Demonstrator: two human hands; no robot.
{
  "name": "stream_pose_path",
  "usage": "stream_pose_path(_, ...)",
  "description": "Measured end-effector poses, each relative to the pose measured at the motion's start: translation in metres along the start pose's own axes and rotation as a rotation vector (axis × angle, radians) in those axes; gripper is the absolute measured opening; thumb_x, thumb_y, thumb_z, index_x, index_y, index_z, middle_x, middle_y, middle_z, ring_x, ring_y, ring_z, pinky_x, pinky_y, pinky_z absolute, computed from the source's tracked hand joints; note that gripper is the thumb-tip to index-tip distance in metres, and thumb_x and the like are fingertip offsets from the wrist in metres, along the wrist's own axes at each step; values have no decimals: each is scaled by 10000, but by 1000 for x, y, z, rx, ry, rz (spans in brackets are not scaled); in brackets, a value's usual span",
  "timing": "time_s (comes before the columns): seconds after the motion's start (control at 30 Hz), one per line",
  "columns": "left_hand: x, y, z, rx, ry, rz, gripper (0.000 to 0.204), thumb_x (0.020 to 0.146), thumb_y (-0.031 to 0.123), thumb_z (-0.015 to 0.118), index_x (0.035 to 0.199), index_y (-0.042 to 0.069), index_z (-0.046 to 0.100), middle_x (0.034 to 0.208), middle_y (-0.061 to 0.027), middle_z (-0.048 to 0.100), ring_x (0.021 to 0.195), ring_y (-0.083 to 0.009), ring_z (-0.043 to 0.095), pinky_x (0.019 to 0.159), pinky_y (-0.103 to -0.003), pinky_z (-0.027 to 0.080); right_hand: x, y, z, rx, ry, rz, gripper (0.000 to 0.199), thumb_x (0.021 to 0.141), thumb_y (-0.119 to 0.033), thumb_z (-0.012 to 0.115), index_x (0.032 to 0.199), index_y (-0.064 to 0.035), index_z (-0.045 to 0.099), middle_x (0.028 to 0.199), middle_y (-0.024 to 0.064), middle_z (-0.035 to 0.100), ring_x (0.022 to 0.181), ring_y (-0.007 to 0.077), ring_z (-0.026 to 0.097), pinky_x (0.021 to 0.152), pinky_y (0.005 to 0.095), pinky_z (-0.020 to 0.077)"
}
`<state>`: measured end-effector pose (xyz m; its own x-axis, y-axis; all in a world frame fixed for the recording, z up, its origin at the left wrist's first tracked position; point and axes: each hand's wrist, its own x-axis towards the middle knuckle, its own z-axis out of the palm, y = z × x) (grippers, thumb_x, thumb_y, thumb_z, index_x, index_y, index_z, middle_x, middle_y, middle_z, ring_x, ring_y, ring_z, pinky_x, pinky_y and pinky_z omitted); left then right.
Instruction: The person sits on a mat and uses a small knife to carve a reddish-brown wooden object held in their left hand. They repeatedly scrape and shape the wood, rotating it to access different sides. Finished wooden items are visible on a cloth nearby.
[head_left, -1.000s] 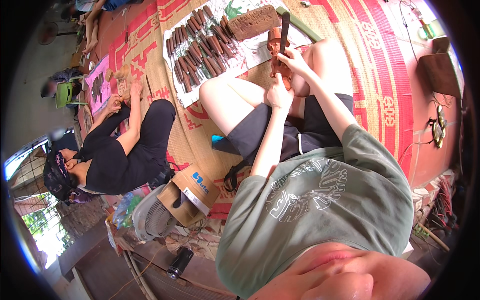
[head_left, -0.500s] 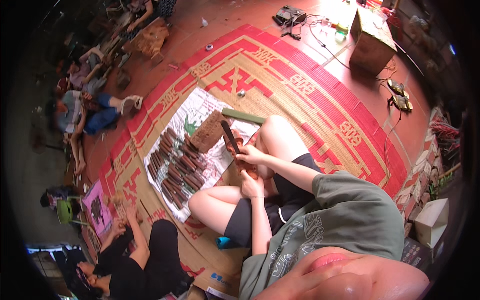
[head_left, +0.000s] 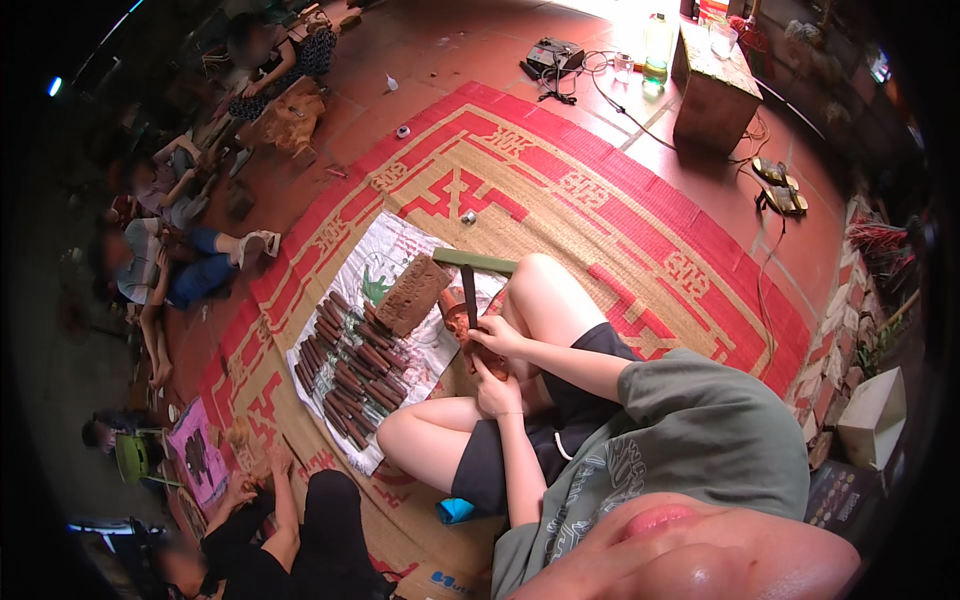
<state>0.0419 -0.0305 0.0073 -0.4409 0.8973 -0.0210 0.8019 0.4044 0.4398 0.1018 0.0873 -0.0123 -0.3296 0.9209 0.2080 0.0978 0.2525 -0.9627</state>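
Note:
My right hand [head_left: 502,336] is closed around a long, dark, flat tool [head_left: 469,288], which points up and away from me. With my left hand [head_left: 497,394] I grip a reddish-brown carved wooden piece [head_left: 458,322] between my bent legs. The tool lies against or just over the wood; its working end is hidden by my fingers. Left of the carving, a rough brown block [head_left: 412,296] rests on a white cloth [head_left: 375,238]. Beside it lie several carving chisels [head_left: 352,375] with brown handles, in rows.
A green strip [head_left: 470,261] lies beyond my knees on the red and tan mat [head_left: 590,250]. Near left, a person in black [head_left: 300,530] sits beside a pink sheet [head_left: 195,450]. Other people sit far left. Sandals [head_left: 780,187] and a box-shaped stand [head_left: 715,95] are far right.
The dark tool has swung from leaning left to nearly upright. My hands have shifted slightly left and nearer me, still on the wood and tool. The whole view has also tilted a little.

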Motion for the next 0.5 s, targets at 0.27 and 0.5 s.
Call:
stream_pose_path(0.27, 4, 0, 2, 15, -80, -12, 850, 651, 259, 675, 1382, 204, 244, 721, -182, 598, 635, -340, 611, 573, -447, 483, -2, 2, -4, 166, 139, 197, 181, 867, -195, 573, 807, -26, 552, 630, -4, 524, 549, 57, 469, 464, 204, 370)
stream_pose_path(0.5, 0, -9, 6, -71, -3, 7, 822, 645, 212, 655, 1366, 176, 262, 714, -181, 604, 613, -338, 609, 546, -441, 486, -2, 8, 1, 115, 69, 227, 198, 851, -170, 592, 751, -6, 544, 597, 6, 528, 548, 66, 473, 484, 230, 371)
